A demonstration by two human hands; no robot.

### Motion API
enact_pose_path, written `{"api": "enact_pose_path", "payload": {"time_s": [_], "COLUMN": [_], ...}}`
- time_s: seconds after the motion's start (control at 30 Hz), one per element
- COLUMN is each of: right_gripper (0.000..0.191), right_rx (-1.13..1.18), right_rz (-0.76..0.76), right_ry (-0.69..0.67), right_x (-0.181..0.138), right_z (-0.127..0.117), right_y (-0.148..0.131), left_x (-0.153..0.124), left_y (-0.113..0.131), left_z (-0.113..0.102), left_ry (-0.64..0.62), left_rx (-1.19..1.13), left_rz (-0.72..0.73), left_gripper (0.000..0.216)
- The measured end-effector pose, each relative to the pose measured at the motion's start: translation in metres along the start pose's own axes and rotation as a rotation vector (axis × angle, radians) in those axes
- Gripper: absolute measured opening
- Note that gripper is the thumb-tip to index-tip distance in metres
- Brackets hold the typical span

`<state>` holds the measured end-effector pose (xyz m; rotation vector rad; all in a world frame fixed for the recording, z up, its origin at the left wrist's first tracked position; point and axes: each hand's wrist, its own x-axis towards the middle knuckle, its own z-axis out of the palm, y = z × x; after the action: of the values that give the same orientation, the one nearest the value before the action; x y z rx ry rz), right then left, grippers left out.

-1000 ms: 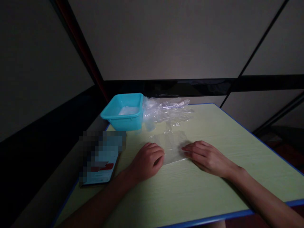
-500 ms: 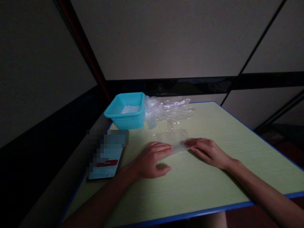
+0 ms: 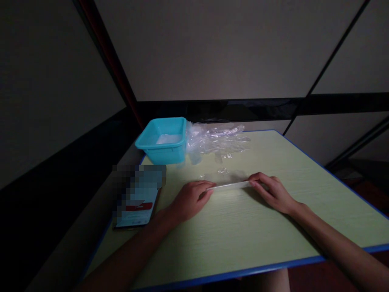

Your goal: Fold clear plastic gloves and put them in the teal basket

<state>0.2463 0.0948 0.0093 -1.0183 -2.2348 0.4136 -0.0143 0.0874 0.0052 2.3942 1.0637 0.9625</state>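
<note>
Between my hands a clear, thin disposable plastic glove [image 3: 231, 185] is stretched low over the table, its near edge pulled into a straight, whitish line. My left hand [image 3: 192, 199] pinches the left end between thumb and fingers. At the other end, my right hand [image 3: 271, 193] has its thumb and fingertips closed on the same edge. The glove's far part lies crumpled and see-through beyond this edge, so its full outline is hard to make out. Farther back lies a pile of clear plastic gloves [image 3: 212, 140], with finger shapes pointing right.
A turquoise plastic basket [image 3: 165, 155] with something white inside stands at the back left, beside the pile. Left of my left forearm lies a phone or tablet [image 3: 141, 202] with a lit, partly blurred screen. The pale table [image 3: 243, 239] has a blue edge, with wall panels behind.
My left thumb has closed against the fingers, and my right hand has shifted slightly right. The glove's near edge has gone from slanted and flat to nearly level and taut.
</note>
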Motion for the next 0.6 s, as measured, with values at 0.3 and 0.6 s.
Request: {"api": "enact_pose_path", "payload": {"time_s": [0.3,0.6], "right_gripper": [0.018,0.026], "right_rx": [0.241,0.637], "right_rz": [0.117,0.382], "right_ry": [0.031,-0.057], "right_x": [0.005,0.011], "right_z": [-0.001,0.002], "right_y": [-0.009,-0.007], "left_x": [-0.003,-0.001], "left_y": [0.007,0.013], "left_z": [-0.001,0.001], "left_ry": [-0.011,-0.061], "left_rx": [0.044,-0.368], "left_rz": [-0.050,-0.267], "left_gripper": [0.024,0.026]}}
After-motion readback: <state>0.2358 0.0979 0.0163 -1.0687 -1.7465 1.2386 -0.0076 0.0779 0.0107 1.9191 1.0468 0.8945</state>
